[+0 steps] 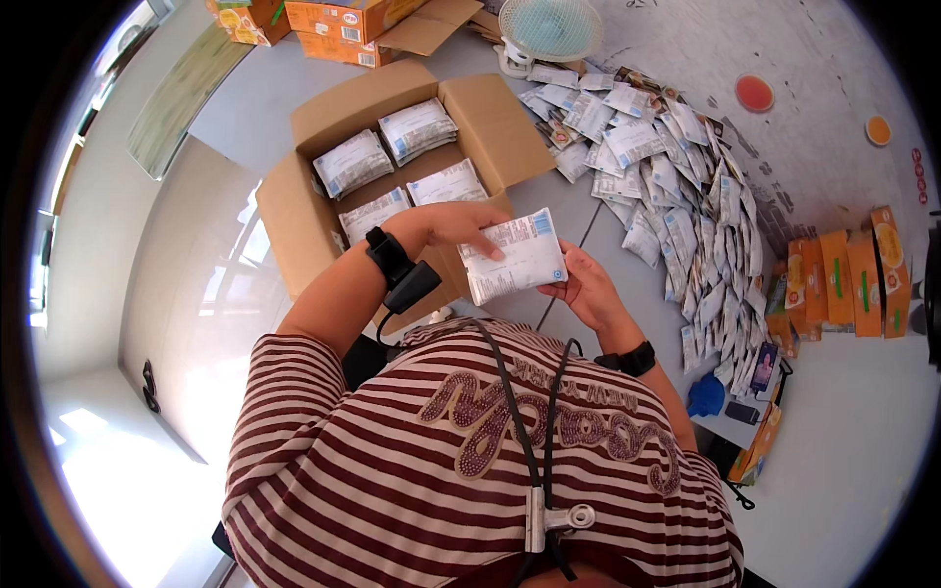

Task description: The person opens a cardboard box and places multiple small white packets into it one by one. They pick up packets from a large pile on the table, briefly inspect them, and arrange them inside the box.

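In front of my chest, my left hand (461,223) grips a white printed packet (513,265) by its left part, thumb across the face. My right hand (583,284) holds the same packet from its right, fingers curled behind it; whether it is one packet or a thin stack, I cannot tell. Just beyond my left arm stands an open cardboard box (500,132) with several stacks of similar packets (417,122) inside. A large loose heap of white packets (667,216) spreads over the grey table (578,333) to the right of my hands.
A pale blue bowl on a scale (549,29) stands behind. Orange cartons sit at the back left (333,20) and right (838,279). A lit phone (765,365) and a blue object (706,394) lie near the right edge. Red (755,93) and orange discs (877,129) show farther right.
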The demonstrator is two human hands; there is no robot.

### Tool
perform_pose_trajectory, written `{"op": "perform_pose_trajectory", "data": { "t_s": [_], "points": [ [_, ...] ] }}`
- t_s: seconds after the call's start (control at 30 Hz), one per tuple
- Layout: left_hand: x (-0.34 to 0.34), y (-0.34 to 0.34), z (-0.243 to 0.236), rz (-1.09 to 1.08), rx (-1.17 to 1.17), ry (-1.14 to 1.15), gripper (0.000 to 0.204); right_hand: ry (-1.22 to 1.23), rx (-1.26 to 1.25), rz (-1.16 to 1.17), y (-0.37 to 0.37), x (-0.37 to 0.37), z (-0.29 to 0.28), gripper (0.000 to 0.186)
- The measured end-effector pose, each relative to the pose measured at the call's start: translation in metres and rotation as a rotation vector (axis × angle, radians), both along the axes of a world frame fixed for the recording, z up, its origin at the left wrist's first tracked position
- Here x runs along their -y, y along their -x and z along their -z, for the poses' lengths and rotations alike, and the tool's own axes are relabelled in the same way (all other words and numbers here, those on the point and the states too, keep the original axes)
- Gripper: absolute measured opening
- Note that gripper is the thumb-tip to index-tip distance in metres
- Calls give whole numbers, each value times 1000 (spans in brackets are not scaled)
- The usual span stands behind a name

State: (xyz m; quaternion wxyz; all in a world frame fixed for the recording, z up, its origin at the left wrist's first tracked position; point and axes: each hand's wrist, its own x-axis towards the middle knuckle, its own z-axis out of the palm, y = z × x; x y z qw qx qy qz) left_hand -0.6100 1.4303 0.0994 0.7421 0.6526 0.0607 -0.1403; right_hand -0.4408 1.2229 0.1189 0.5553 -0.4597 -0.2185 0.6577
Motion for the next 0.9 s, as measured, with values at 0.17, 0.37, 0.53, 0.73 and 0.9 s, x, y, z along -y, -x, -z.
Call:
{"op": "perform_pose_trajectory", "data": {
  "t_s": [0.17,0.37,0.53,0.73,0.9],
  "points": [
    [-43,28,9,-227,-12,145,41,30,-35,132,-16,20,4,45],
    [-100,59,33,-435,-87,118,42,101,-89,338,-27,60,19,43],
    [-127,60,51,-442,-193,236,45,146,-96,447,-29,72,24,43],
    [-132,31,76,-344,-232,-185,39,129,-66,479,-31,74,21,42],
    [-124,10,75,-324,-275,-254,39,113,-77,516,-31,83,20,41]
  ]
}}
